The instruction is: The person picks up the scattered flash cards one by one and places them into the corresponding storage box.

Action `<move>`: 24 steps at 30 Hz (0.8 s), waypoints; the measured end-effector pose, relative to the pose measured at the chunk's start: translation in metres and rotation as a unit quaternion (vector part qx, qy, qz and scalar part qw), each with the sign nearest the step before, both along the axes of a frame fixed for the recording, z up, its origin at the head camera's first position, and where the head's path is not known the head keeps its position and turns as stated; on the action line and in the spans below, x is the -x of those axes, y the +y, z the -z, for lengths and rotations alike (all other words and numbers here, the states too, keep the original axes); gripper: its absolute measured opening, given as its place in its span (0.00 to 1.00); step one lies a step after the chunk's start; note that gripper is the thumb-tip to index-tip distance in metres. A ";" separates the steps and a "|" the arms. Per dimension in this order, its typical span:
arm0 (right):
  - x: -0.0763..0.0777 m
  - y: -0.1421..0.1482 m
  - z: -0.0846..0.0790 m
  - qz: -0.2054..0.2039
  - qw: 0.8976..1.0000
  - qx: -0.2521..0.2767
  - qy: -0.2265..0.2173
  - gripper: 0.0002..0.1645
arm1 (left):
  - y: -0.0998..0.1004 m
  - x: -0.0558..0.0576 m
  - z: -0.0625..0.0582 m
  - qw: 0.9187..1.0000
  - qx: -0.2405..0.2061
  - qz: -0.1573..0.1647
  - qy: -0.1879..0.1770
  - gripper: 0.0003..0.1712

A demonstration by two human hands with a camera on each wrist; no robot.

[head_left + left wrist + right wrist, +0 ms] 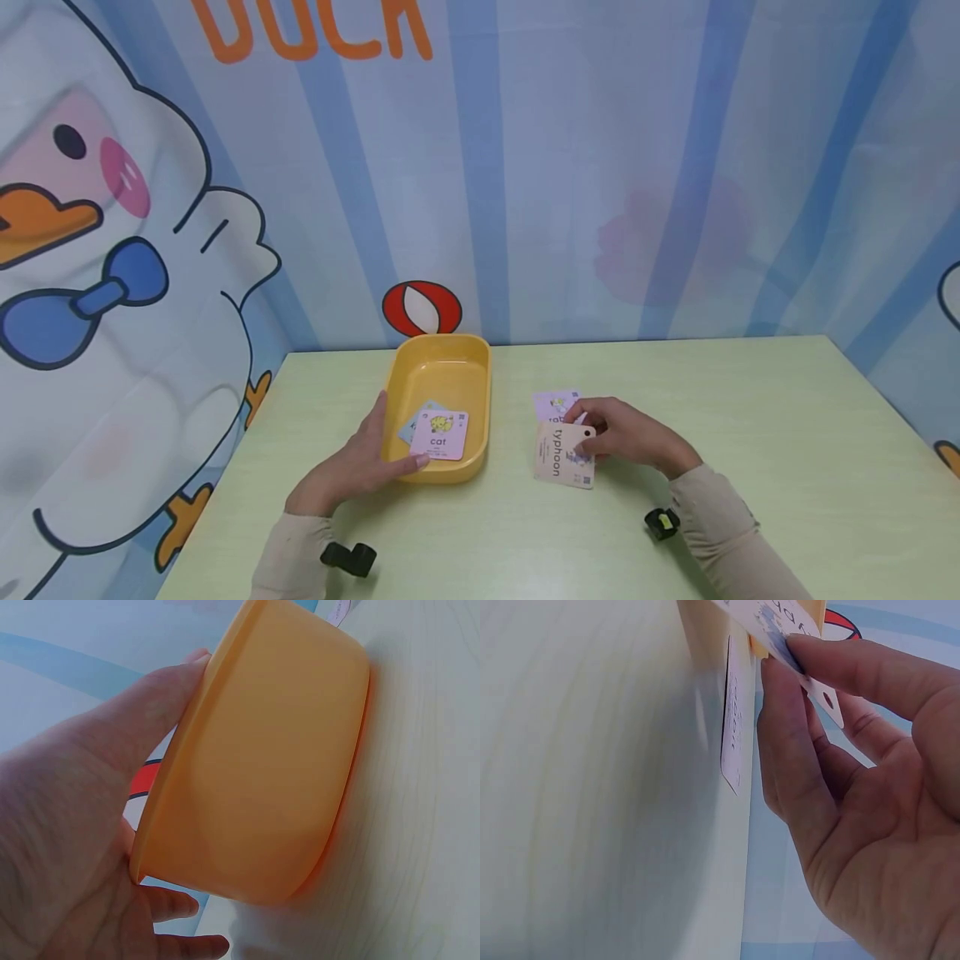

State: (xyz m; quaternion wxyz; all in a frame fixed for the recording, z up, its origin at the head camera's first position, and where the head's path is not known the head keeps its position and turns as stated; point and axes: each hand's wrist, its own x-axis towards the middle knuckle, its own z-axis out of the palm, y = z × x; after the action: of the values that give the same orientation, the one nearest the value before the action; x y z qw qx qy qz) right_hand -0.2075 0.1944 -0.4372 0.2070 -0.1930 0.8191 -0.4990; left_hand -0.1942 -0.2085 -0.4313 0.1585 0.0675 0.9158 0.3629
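A yellow plastic tray [438, 379] stands left of the middle of the table. My left hand [356, 467] holds its near left corner, the thumb on the near rim and the fingers along the left side. Inside lie a pink "cat" card [442, 447] and, partly under it, a blue card [409, 427]. To the right of the tray my right hand [626, 429] pinches a pale "typhoon" card [553, 458] between thumb and fingers. In the right wrist view this card [769, 622] is raised off the table. A lilac card [550, 403] lies behind it, partly covered.
The pale green table [720, 400] ends at a blue striped curtain [547, 167] with a large duck picture [127, 400] on the left. A black wrist device [348, 558] sits at the left cuff and another black device [662, 524] at the right.
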 end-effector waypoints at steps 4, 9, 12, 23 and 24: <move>0.000 0.000 0.001 -0.001 1.000 0.005 -0.001 0.17 | -0.001 0.001 0.002 1.000 0.003 0.001 0.001 0.74; 0.001 0.000 0.002 0.001 1.000 0.007 -0.004 0.18 | -0.002 0.003 0.003 1.000 0.000 0.005 0.004 0.74; 0.002 0.000 0.002 0.002 1.000 0.007 -0.008 0.18 | -0.002 0.003 0.004 1.000 0.001 0.007 0.005 0.74; 0.000 -0.001 0.000 0.008 1.000 0.009 -0.009 0.19 | -0.002 0.002 0.004 1.000 -0.002 0.005 0.007 0.74; 0.000 -0.001 0.000 0.009 1.000 0.008 -0.008 0.19 | -0.002 0.002 0.004 1.000 -0.002 0.004 0.007 0.74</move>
State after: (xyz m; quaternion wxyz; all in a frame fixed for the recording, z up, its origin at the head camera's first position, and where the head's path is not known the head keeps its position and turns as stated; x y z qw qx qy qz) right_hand -0.2076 0.1929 -0.4376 0.2078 -0.1833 0.8148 -0.5092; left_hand -0.1963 -0.2101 -0.4350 0.1532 0.0741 0.9158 0.3637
